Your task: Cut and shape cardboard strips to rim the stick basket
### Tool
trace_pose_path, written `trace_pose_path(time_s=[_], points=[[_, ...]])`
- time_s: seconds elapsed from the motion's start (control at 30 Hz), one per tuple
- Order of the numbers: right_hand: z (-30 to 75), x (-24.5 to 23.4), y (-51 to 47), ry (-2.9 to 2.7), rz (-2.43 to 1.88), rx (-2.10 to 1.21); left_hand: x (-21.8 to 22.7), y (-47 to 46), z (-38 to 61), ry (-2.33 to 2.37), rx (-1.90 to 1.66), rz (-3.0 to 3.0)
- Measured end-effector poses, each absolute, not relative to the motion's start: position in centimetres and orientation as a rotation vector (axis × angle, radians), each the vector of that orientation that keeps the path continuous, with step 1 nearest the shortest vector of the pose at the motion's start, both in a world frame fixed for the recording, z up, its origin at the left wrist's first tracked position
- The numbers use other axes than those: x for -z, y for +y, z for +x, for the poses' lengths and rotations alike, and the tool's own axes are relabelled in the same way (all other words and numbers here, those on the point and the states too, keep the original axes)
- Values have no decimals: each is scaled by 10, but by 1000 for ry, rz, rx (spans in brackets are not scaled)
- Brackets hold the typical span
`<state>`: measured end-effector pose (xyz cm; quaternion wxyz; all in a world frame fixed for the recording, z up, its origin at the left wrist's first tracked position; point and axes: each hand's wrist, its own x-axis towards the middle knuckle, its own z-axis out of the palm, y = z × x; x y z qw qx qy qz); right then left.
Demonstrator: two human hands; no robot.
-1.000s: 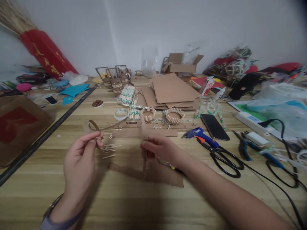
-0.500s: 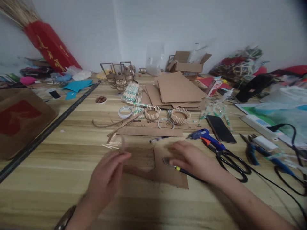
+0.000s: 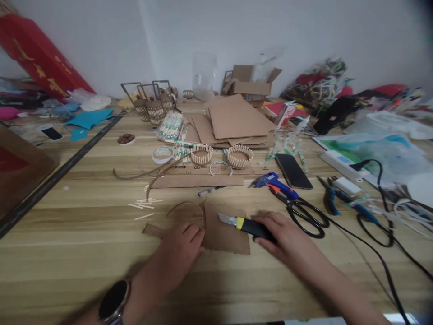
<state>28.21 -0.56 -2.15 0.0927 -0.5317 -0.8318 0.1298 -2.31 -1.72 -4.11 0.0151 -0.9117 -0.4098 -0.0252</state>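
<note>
My left hand point(image 3: 179, 246) is closed, its fingertips pinched on a thin curled cardboard strip point(image 3: 184, 204) at the left edge of a brown cardboard piece point(image 3: 225, 241). A narrow arm of that cardboard sticks out to the left, partly behind my hand. In my right hand point(image 3: 291, 237) is a utility knife point(image 3: 255, 228) with a black and yellow handle. Its blade is out, points left and lies over the cardboard piece; whether it touches cannot be made out. Above them lie a pen point(image 3: 211, 191) and a long flat cardboard strip point(image 3: 199, 182).
A blue glue gun point(image 3: 274, 183), black-handled scissors point(image 3: 307, 216) and a phone point(image 3: 293, 171) lie to the right. Loose sticks point(image 3: 145, 205) are scattered at left. Behind are two stick-edged rings point(image 3: 239, 156), tape rolls point(image 3: 162, 155) and stacked cardboard sheets point(image 3: 238, 117).
My left hand has moved right with the thin strip, onto the cardboard's left edge. My right hand has taken hold of the knife's handle. The whole view has shifted a little.
</note>
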Motion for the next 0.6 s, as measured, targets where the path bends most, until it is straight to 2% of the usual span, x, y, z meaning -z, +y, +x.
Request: trace_pose_path(time_s=[0.37,0.6], points=[[278,17,9,-2409,-1624,-339,45,-4,-24,-1295,185,-2790],[285,18,10,-2394,-1630,-327,32,2,-24,-1219,368,-2714]])
